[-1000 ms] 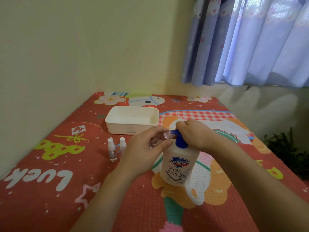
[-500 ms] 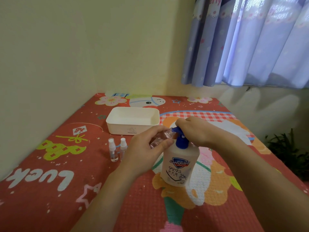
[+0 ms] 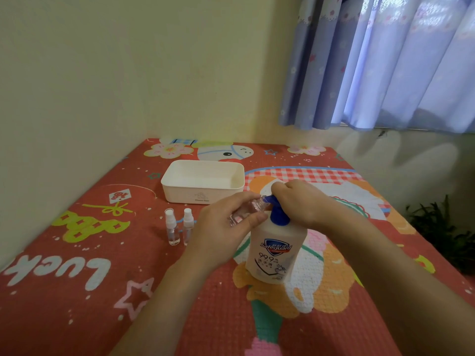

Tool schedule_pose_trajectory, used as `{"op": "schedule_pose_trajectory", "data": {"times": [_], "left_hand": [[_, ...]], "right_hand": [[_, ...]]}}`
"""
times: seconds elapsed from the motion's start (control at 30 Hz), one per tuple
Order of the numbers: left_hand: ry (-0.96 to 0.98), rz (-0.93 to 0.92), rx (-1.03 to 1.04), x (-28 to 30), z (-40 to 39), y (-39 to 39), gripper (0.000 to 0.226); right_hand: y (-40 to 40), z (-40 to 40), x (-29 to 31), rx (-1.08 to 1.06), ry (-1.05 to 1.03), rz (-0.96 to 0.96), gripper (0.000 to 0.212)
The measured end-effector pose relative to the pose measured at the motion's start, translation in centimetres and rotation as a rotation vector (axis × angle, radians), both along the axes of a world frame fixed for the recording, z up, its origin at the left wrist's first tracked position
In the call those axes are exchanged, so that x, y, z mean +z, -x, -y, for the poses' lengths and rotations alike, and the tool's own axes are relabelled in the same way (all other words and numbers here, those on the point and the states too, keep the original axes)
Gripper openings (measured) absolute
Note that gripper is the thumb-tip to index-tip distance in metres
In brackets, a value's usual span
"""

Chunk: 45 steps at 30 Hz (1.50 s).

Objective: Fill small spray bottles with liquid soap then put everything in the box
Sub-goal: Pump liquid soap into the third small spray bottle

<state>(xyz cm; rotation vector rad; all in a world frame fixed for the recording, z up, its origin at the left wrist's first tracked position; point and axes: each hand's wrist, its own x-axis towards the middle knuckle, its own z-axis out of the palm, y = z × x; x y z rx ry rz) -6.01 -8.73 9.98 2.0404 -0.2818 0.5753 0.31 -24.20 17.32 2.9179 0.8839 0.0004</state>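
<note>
A white soap bottle (image 3: 276, 250) with a blue pump stands upright on the red mat. My right hand (image 3: 299, 201) rests on top of the pump head, covering most of it. My left hand (image 3: 226, 229) holds a small clear spray bottle (image 3: 248, 210), tilted, with its open mouth at the pump's spout. Two capped small spray bottles (image 3: 171, 227) (image 3: 187, 226) stand side by side left of my left hand. The white box (image 3: 203, 194) sits behind them, with nothing visible inside.
The red patterned mat (image 3: 77, 291) fills the corner of two yellow walls. A blue curtain (image 3: 385, 60) hangs at the upper right. A dark plant (image 3: 447, 232) sits beyond the mat's right edge.
Both hands stay on the pump and the small bottle. The hands and the soap bottle shifted only slightly in the view; the pump head stays under my right hand.
</note>
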Motion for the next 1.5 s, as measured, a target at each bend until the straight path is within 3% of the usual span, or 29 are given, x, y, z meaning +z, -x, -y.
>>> {"op": "schedule_pose_trajectory", "data": {"times": [0.2, 0.33, 0.53, 0.7, 0.93, 1.1, 1.2, 1.3, 1.5], "left_hand": [[0.029, -0.005, 0.013, -0.2, 0.1, 0.1, 0.027], [0.046, -0.017, 0.001, -0.4, 0.1, 0.0, 0.026], [0.040, -0.053, -0.004, 0.0, 0.0, -0.1, 0.047], [0.004, -0.001, -0.004, 0.7, 0.0, -0.1, 0.032], [-0.052, 0.017, -0.004, 0.4, -0.5, -0.5, 0.033], [-0.059, -0.001, -0.035, 0.3, -0.6, -0.4, 0.040], [-0.054, -0.003, -0.034, 0.0, -0.5, -0.4, 0.043], [-0.026, -0.016, -0.026, 0.0, -0.3, -0.3, 0.046], [0.039, -0.074, -0.015, 0.0, -0.3, -0.3, 0.037]], "right_hand": [[-0.1, -0.1, -0.5, -0.020, -0.034, 0.017, 0.029], [0.0, 0.0, -0.5, -0.017, -0.055, 0.007, 0.038], [0.4, 0.2, 0.7, -0.016, -0.067, -0.074, 0.023], [0.7, 0.0, 1.8, -0.021, -0.054, -0.152, 0.006], [0.6, 0.1, 1.5, -0.045, -0.037, -0.093, 0.038], [0.4, -0.2, 0.7, -0.019, 0.051, -0.028, 0.038], [0.4, -0.3, 0.5, -0.003, 0.068, -0.012, 0.019], [0.6, -0.4, 0.4, 0.011, 0.050, 0.000, 0.023], [0.6, 0.0, 0.5, 0.014, 0.024, -0.041, 0.017]]}}
